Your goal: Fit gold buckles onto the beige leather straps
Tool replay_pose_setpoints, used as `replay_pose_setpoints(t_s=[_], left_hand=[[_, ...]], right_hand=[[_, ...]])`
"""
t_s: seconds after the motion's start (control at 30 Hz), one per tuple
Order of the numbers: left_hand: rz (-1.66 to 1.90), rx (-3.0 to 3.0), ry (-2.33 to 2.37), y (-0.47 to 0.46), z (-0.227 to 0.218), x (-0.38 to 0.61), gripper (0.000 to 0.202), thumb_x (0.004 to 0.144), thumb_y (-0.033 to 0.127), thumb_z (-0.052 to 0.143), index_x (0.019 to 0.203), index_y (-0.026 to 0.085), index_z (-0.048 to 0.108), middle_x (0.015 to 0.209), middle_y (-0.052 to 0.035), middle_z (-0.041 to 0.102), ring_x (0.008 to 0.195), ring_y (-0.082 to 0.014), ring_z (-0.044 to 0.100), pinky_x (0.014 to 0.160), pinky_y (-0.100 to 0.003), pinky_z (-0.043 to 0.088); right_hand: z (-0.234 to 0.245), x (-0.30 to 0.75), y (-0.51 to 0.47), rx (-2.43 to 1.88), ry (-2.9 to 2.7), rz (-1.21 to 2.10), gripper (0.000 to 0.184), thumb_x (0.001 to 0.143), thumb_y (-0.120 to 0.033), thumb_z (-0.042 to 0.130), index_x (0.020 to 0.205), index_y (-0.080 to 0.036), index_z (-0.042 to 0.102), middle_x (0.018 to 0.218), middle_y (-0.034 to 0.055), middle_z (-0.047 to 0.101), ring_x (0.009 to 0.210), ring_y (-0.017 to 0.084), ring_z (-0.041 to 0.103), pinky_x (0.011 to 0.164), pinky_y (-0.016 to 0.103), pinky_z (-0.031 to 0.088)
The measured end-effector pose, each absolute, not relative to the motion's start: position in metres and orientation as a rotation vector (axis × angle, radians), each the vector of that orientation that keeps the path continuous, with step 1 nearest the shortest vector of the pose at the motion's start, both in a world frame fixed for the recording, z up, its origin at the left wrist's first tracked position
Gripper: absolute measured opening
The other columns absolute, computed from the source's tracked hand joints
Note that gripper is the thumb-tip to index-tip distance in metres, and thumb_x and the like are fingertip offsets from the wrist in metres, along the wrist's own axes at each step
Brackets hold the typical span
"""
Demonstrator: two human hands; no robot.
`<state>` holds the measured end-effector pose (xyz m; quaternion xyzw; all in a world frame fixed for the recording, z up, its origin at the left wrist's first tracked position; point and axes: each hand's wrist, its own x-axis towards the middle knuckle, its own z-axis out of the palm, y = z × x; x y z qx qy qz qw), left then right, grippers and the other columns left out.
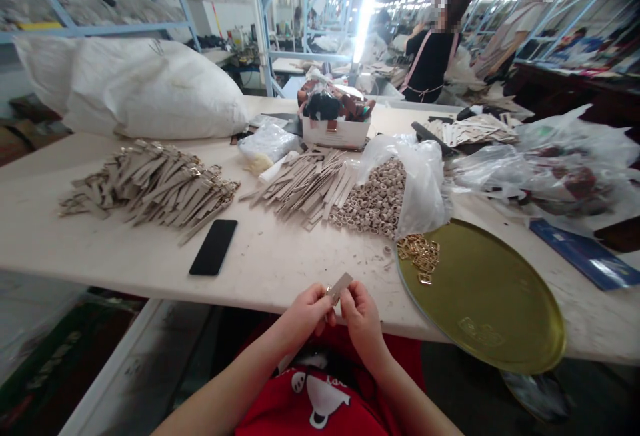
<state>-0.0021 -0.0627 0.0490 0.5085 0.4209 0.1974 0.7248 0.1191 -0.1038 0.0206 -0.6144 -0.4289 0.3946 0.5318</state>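
My left hand (309, 313) and my right hand (361, 319) are together at the near edge of the table (100, 243), both pinching one short beige strap (340, 286). A small metal buckle seems to sit at the strap's lower end between my fingers. Right of my hands lies a round gold tray (493, 303) with a small heap of gold buckles (420, 254) at its left rim. Beyond are a pile of plain beige straps (307, 185), a clear bag of small beige loops (380, 199) and a pile of straps with buckles (155, 185) at the left.
A black phone (214, 247) lies face down left of my hands. A big white sack (145, 89), a white box of dark pieces (336, 119), plastic bags (545, 163) and a blue folder (580, 253) crowd the table. Two people stand at benches behind.
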Motion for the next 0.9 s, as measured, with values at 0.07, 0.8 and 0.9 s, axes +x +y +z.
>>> replay_pose_setpoints(t_s=[0.07,0.8,0.9], left_hand=[[0.435,1.172,0.947,-0.066,0.053,-0.002,0.023,0.079,0.038,0.043,0.074,0.016,0.042,0.056,0.0040,0.052,0.039,-0.0036,0.037,0.038,-0.016,0.025],[0.312,1.385,1.024,-0.024,0.033,0.004,0.035,0.076,0.048,0.046,0.086,0.015,0.052,0.052,0.0059,0.049,0.038,-0.0048,0.033,0.037,-0.017,0.024],[0.343,1.346,1.056,-0.018,0.025,0.008,0.038,0.074,0.054,0.045,0.081,0.017,0.049,0.050,0.0068,0.047,0.036,-0.0053,0.030,0.038,-0.018,0.022]], right_hand=[[0.021,0.124,-0.108,-1.536,-1.193,0.807,0.018,0.080,-0.035,0.048,0.073,-0.018,0.050,0.062,-0.0014,0.051,0.057,0.012,0.044,0.056,0.025,0.034],[0.019,0.229,-0.036,-2.031,-1.637,0.400,0.018,0.084,-0.027,0.044,0.083,-0.015,0.058,0.081,0.0062,0.056,0.073,0.016,0.052,0.065,0.026,0.036],[0.010,0.257,-0.015,-2.404,-1.828,-0.053,0.013,0.081,-0.016,0.047,0.080,-0.013,0.060,0.085,0.0114,0.057,0.078,0.020,0.053,0.066,0.028,0.035]])
